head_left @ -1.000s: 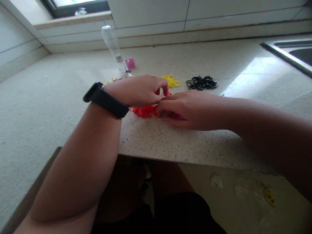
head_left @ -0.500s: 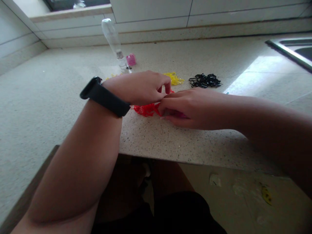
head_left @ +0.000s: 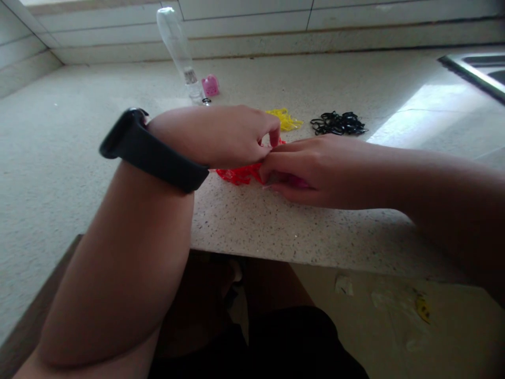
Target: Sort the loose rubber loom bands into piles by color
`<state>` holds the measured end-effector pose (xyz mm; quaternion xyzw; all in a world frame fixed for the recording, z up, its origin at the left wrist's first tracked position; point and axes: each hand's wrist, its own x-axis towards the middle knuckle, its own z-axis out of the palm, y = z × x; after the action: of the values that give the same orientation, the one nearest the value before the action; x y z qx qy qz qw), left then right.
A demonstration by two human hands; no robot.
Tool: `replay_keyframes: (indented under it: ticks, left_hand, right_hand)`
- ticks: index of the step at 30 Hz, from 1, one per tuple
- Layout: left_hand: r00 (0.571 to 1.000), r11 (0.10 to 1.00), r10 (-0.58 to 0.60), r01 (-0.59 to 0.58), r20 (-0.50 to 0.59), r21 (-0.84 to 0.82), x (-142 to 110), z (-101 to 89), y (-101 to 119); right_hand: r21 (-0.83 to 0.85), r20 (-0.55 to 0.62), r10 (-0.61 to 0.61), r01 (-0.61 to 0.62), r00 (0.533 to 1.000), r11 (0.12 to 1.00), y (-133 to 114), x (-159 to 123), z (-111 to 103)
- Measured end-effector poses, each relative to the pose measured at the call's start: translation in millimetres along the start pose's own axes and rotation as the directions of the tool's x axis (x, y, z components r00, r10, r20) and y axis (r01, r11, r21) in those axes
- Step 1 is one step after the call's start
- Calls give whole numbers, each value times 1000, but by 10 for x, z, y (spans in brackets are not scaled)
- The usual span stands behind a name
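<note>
Speckled counter point(head_left: 244, 226): A pale work surface runs from the front edge, by the person's lap, to the tiled wall along the back edge.
Left hand point(head_left: 224, 134): It reaches over the front edge, a dark wristband point(head_left: 152, 150) above it, and arches above the red heap. Thumb and forefinger curve to a narrow gap; whether they pinch anything I cannot tell. The arch probably keeps the palm off the loose pieces below.
Right hand point(head_left: 315, 166): It comes from the right and lies low, its fingertips meeting the left hand's. The fingers curl around a pink object point(head_left: 298, 181), mostly hidden, seemingly cradled in the palm to leave the fingertips usable.
Red heap point(head_left: 236, 173): Small, glossy red bands lie under and between both hands, nearest the front edge, apparently there for easy reach.
Yellow bands point(head_left: 286, 120): A loose pile sits just behind the hands, toward the back edge.
Black bands point(head_left: 338, 123): Another pile lies to the right of the yellow, apart from it, perhaps to keep colours separate.
Clear container point(head_left: 173, 45): It rises toward the back edge, left of centre, a pink piece point(head_left: 210, 85) just beside its foot.
Sink point(head_left: 479, 63): Its metal rim shows toward the counter's back right.
</note>
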<state>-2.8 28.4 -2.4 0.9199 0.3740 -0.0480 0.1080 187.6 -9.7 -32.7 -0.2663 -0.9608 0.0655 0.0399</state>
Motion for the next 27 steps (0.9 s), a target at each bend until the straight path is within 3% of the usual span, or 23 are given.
replay_keyframes:
  ticks: [6,10,14,27]
  left_hand:
    - [1000,1000,3,-3,14,30,-46,-42,67]
    - [999,999,-29,29,13,34,-25,-13,40]
    - [1000,999,12,-11,-20,45,-30,-4,39]
    - [1000,999,14,-14,16,29,32,11,-16]
  right_hand:
    - [21,-1,13,-13,1000,1000,11,0,9]
    - [38,11,12,-13,1000,999,14,1,10]
    - [40,-4,6,-6,1000,999,18,-4,12]
    - [-5,12,31,-31,999,1000,0,-5,11]
